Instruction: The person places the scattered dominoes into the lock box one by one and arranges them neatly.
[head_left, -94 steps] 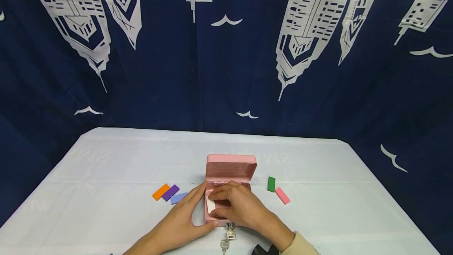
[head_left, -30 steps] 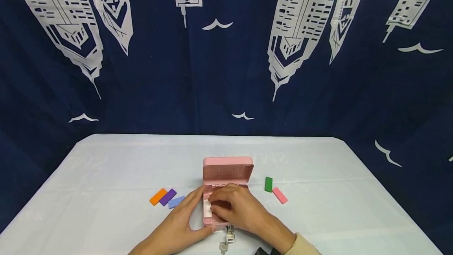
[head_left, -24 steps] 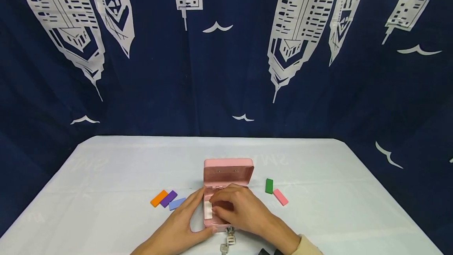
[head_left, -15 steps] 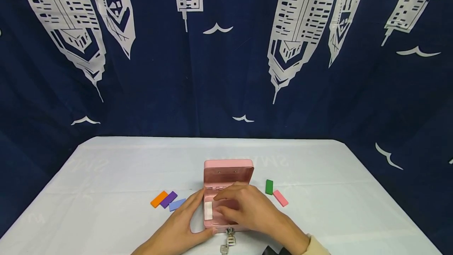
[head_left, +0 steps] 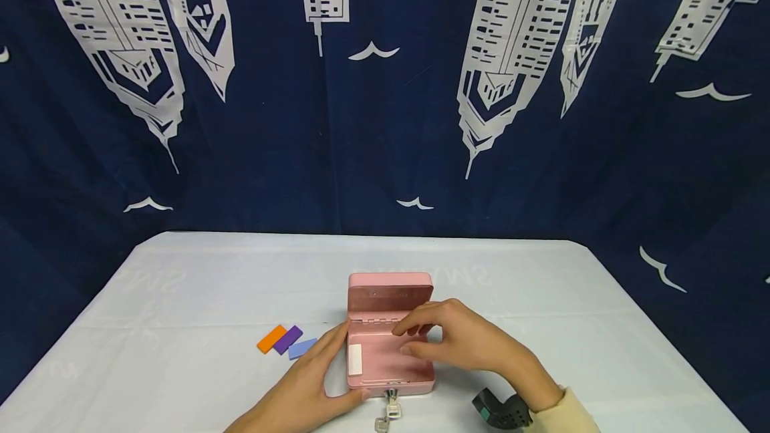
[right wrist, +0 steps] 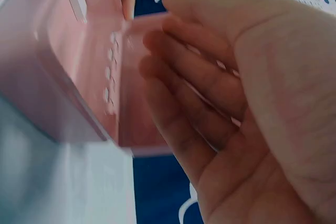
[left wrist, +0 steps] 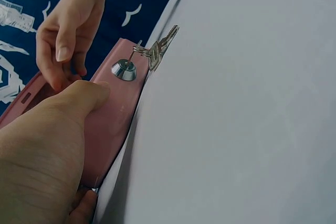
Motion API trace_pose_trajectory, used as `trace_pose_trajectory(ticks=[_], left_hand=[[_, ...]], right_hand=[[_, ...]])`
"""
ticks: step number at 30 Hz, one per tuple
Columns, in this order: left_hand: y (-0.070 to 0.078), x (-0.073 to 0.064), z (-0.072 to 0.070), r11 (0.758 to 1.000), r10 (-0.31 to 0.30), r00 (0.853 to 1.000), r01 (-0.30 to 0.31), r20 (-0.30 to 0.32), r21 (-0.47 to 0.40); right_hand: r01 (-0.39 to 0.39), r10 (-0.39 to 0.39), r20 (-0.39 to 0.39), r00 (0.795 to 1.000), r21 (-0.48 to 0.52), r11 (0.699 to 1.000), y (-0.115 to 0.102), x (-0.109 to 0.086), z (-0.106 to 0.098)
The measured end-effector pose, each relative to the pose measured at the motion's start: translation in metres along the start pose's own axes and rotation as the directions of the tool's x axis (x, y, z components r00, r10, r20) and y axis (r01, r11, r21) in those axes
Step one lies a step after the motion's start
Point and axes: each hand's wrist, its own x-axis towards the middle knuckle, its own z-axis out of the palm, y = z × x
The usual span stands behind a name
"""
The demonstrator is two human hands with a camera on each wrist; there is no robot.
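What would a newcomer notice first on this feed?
The open pink box, low centre in the head view, keys in its lock, white block inside. The left hand holds its left side; the empty right hand hovers over its right. Behind, upside-down white towers mark the navy cloth.

Looks like an indoor filming corner, screened off by a navy fabric backdrop (head_left: 385, 139) hung behind a worktop (head_left: 210, 272) dressed in creased white cloth (head_left: 571, 326). Printed upside down with white skyscrapers (head_left: 111, 2) and small bird-like curves (head_left: 373, 52), in the manner of a household curtain. Equipped for recording, judging by the black wrist camera (head_left: 502, 411) next to a cream sleeve (head_left: 565, 416). Cannot be pinned down further as home, lab or office.
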Motion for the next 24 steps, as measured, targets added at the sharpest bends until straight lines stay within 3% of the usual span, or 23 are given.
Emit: trace_pose_trajectory(ticks=[8,15,24], left_hand=[[0.000,0.002,0.000,1.000,0.016,1.000,-0.016,-0.001,-0.016],[0.000,0.000,0.000,1.000,-0.005,1.000,0.006,0.026,-0.016],[0.001,0.002,-0.001,0.999,-0.022,0.999,0.024,0.049,-0.037]], right_hand=[[-0.017,0.015,0.020,1.000,0.088,0.996,0.021,-0.010,-0.015],[-0.083,0.083,0.003,0.997,0.091,0.992,0.037,-0.016,-0.023],[-0.112,0.117,-0.045,0.992,0.111,0.988,0.056,-0.022,-0.029]])
